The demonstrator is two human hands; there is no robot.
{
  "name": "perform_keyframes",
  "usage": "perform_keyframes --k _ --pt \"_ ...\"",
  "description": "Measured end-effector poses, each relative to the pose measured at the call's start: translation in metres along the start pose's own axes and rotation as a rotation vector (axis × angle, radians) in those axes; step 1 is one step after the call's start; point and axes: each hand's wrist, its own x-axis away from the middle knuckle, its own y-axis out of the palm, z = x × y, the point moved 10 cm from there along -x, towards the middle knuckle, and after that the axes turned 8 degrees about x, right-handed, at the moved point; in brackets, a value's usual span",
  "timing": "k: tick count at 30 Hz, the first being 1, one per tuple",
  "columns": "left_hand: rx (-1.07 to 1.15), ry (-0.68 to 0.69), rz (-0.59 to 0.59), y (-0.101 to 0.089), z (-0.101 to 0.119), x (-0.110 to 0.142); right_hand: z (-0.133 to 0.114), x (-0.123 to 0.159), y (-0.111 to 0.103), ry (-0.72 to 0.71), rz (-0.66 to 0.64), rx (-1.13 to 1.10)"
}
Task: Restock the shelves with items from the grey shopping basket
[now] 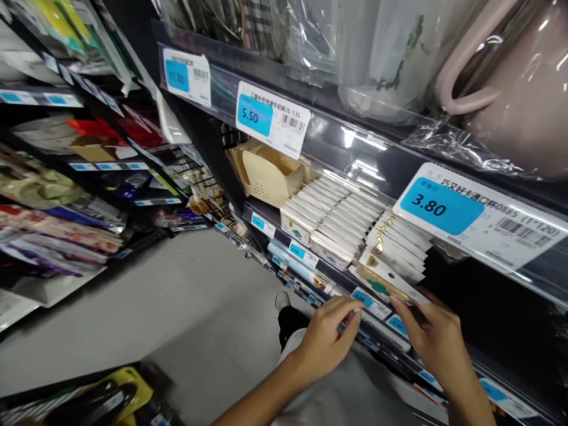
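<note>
My left hand (326, 337) rests on the shelf's front edge, its curled fingertips touching a blue price tag (370, 303). My right hand (432, 340) reaches in beside it, fingers pinched on the lower edge of the frontmost flat packet (386, 283), white and tan with a green mark. That packet leads a row of similar white packets (399, 245). To their left stand rows of white boxed goods (331, 219).
A cream plastic basket (266, 171) sits further left on the same shelf. Price labels 5.50 (271, 120) and 3.80 (477, 216) hang from the shelf above, below wrapped pink jugs (510, 77). Opposite shelving (66, 177) borders a grey aisle floor (177, 307).
</note>
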Motion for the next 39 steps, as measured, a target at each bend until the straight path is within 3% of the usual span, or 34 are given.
perform_keyframes --k 9,19,33,39 --pt "-0.022 -0.005 -0.017 -0.003 -0.002 -0.003 -0.012 -0.003 0.003 -0.069 0.054 0.074" --pt "-0.031 -0.034 -0.048 0.002 -0.003 -0.008 -0.007 0.004 0.005 -0.117 0.265 0.246" --pt "0.074 -0.036 -0.008 0.003 -0.001 -0.013 0.013 0.005 0.007 0.064 0.283 0.251" --pt "0.090 -0.065 -0.049 0.012 -0.002 -0.017 0.024 0.004 0.012 0.134 0.248 0.174"
